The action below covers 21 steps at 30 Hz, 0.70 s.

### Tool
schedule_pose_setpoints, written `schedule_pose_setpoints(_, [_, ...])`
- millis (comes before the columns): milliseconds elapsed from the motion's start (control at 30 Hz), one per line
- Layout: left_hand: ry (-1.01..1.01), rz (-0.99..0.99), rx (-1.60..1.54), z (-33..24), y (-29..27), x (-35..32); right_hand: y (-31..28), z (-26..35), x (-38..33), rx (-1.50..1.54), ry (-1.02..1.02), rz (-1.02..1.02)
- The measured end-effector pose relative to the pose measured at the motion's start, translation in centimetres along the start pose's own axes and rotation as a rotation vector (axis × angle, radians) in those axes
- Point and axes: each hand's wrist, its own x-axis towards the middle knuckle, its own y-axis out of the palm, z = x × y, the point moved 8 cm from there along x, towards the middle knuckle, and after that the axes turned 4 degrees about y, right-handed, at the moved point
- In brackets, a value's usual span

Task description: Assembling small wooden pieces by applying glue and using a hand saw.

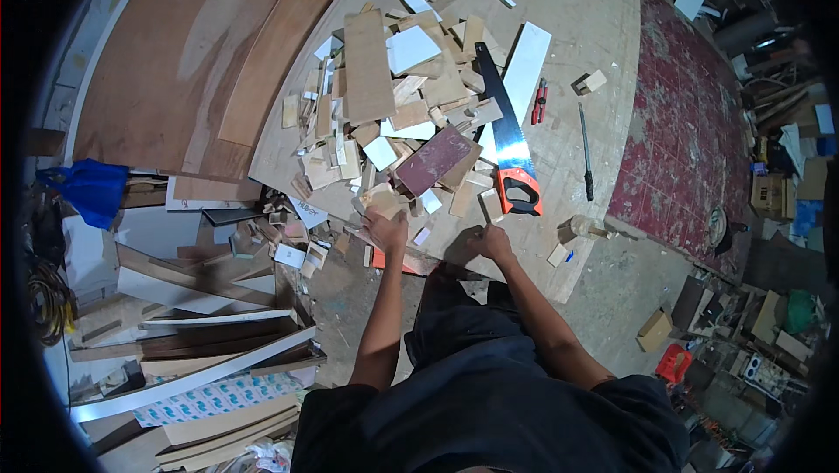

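Observation:
At the near edge of a heap of wood offcuts, my left hand (385,231) has its fingers bent against a pale wood block (382,199). To its right, my right hand (493,244) is closed at the near end of a small wood offcut (491,205); its fingertips are partly hidden. Just beyond lies a handsaw (507,123) with an orange and black handle, its blade pointing away. A dark red board (439,160) rests on the heap between my hands, and a long brown board (368,66) lies farther back. Beside the saw is a long white strip (530,62).
On the worktable (585,36) lie red-handled pliers (539,101), a thin dark-handled tool (585,154) and a jar (577,227) near the right edge. Large wood sheets (175,45) stand at the left. Scrap boards (201,324) crowd the floor at lower left.

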Motion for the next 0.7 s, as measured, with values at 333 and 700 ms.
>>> schedule_pose_setpoints(333, [-0.100,-0.138,-0.326,1.8,-0.8,1.1,-6.7,1.3,-1.2,0.137,-0.167,-0.528])
schedule_pose_setpoints(700, [-0.473,0.723,-1.887,-0.4,-1.3,-0.3,-9.6,-3.6,4.1,1.163,0.110,-0.451])
